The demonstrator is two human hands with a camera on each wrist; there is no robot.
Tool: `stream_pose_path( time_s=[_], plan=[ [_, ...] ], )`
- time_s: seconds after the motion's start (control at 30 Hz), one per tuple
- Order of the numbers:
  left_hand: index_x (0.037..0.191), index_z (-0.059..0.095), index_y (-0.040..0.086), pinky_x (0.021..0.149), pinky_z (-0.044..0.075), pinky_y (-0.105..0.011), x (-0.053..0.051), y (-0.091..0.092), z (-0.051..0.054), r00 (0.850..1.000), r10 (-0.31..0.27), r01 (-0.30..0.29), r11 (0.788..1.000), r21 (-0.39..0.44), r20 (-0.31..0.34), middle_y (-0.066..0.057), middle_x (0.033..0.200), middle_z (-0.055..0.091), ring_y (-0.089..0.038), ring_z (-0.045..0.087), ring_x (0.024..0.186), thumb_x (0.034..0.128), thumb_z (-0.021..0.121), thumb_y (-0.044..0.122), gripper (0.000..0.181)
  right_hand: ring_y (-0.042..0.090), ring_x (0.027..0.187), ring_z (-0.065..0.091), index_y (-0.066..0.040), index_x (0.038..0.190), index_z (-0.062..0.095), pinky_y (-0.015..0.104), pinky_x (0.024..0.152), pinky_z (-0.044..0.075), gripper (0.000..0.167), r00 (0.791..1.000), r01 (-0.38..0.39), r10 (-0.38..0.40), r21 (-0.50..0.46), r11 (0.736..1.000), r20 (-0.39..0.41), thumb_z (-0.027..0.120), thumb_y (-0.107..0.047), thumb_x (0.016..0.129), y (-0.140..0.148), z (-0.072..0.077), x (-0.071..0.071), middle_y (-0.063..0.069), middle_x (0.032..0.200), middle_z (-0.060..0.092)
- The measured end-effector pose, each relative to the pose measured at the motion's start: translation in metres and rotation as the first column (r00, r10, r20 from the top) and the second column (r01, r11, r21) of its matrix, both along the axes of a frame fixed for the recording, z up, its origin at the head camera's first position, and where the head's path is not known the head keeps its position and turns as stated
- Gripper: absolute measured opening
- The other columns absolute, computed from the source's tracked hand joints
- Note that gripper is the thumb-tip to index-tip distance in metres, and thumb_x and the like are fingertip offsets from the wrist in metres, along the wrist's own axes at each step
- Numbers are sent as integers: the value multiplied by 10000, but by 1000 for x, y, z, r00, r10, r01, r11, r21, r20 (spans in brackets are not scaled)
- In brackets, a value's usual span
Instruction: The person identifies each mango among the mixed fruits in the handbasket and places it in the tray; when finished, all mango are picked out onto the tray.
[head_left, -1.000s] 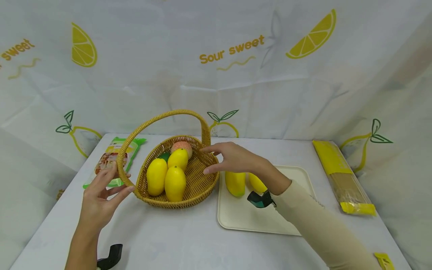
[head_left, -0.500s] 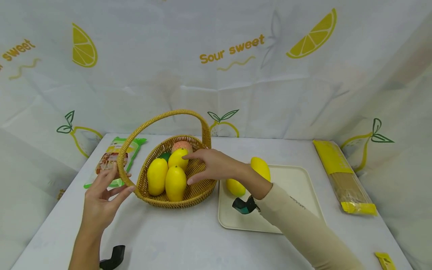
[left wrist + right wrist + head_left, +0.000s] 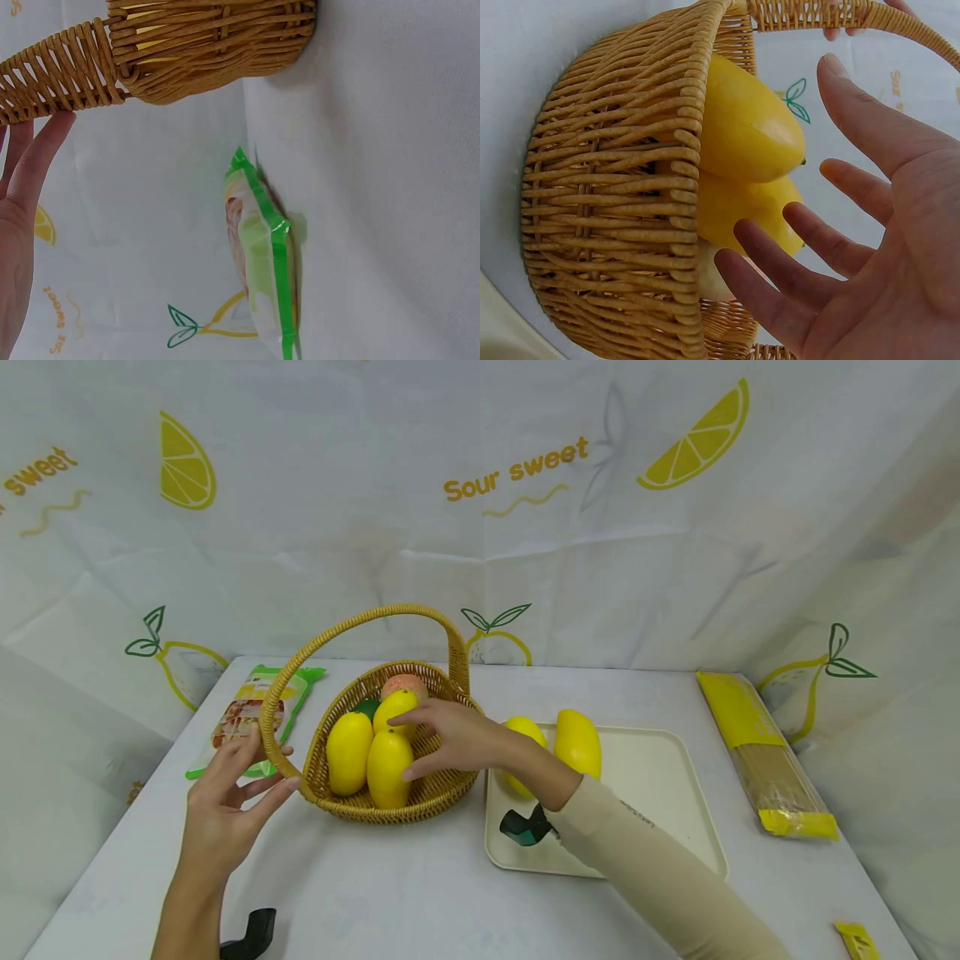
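In the head view a wicker basket [image 3: 427,814] holds three yellow mangoes [image 3: 348,753], a pinkish round fruit [image 3: 405,683] and a green thing [image 3: 366,707], mostly covered. My left hand [image 3: 219,810] holds the left base of the basket's handle [image 3: 405,609] between thumb and fingers; in the left wrist view fingers [image 3: 41,154] lie against the handle. My right hand [image 3: 461,737] reaches over the basket's right side, thumb and fingers spread near the front mango [image 3: 387,768]. The right wrist view shows this hand [image 3: 900,240] apart from the mangoes [image 3: 750,124], holding nothing.
A cream tray [image 3: 652,793] with two mangoes [image 3: 577,739] stands right of the basket, partly under my right arm. A green-edged food packet [image 3: 247,714] lies behind my left hand. Far right are a noodle packet [image 3: 765,756] and a small yellow sachet [image 3: 855,939].
My right hand has moved left and slightly down, from the basket's right rim to above its inside, uncovering more of the tray's mangoes. The left hand stays on the handle.
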State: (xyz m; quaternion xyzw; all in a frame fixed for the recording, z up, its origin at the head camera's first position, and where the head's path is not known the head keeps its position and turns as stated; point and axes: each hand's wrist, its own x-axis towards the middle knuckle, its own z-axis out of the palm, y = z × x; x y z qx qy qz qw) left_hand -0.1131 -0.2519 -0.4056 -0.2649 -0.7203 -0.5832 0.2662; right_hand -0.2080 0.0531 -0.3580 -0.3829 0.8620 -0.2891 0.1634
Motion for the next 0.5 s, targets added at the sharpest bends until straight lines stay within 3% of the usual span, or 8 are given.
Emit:
stream_pose_path(
  time_s=[0.27,0.5],
  plan=[
    [1473,381,-136,873,605,-155,-1,1,0,999,-40,39,999,34,9,-12,1291,595,-80,655,1165,800,794,-26,797,200,1395,513,-202,1492,536,390,1170,486,707,1000,-6,6,12,1000,12,810,-407,874,-8,1,-2,33,1534,536],
    [1464,381,-151,870,605,-155,-1,-1,-1,999,-42,41,998,39,1,-14,1278,601,-88,659,1155,800,806,34,810,219,1240,562,-210,1479,554,305,1003,519,676,999,-43,43,43,998,-2,807,-395,881,-15,4,-6,38,1472,568]
  ],
)
